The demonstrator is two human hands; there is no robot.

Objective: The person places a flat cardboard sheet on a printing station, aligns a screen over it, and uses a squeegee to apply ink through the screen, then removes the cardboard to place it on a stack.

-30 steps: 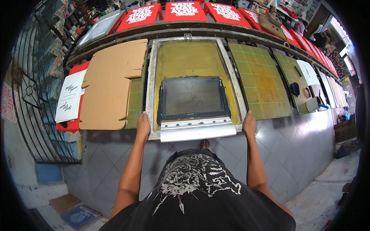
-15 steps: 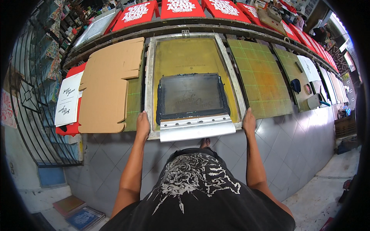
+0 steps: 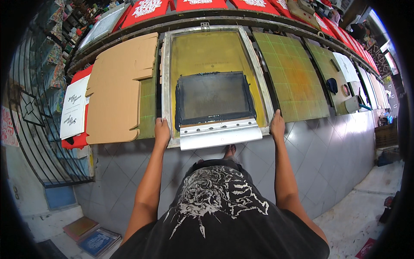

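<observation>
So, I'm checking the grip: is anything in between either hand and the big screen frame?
Nothing visible. The left hand and right hand appear to touch the screen frame at its near corners. The silver squeegee lies across the near end, between the hands, blocking neither.

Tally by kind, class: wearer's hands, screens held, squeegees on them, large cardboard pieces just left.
Bare hands, left and right: 2
Rectangular silver-framed screen: 1
Broad silver metal squeegee: 1
Large brown cardboard piece: 1
Total: 5
</observation>
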